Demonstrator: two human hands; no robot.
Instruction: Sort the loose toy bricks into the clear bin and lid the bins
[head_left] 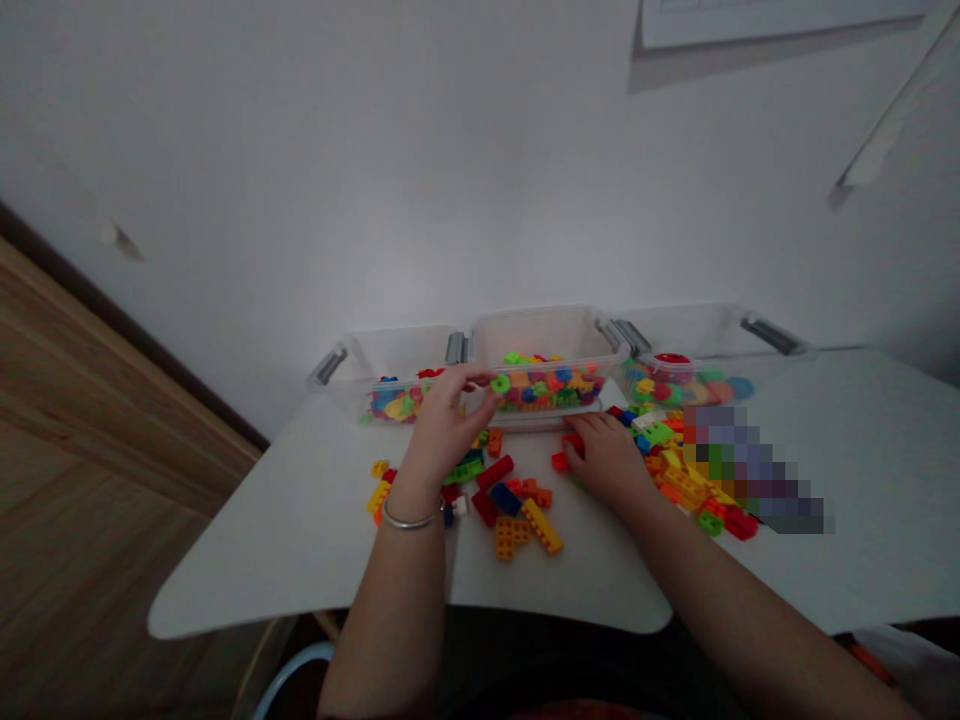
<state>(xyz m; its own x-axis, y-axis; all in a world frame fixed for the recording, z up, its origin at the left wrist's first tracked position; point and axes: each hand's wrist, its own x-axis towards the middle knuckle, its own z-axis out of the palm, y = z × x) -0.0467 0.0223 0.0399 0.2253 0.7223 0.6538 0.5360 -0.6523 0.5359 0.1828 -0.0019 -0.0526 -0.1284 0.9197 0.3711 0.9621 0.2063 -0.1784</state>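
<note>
My left hand [448, 425] is raised at the front of the middle clear bin [551, 330]. Its thumb and index finger pinch a small bright green toy piece [500, 384] with a hole in it. Low over the table, my right hand [611, 460] curls its thumb and fingers round a red building brick [572, 443], partly hidden by the hand. Loose bricks lie between and below the hands, among them a dark blue brick [507, 498], a long yellow brick [541, 526] and an orange brick [505, 538].
Clear bins of colourful pieces stand along the wall, one to the left [405, 350] and one to the right [694, 330]. A heap of bricks [679, 480] lies right of my right hand, beside a pixelated patch. The white table [247, 540] has a rounded front edge.
</note>
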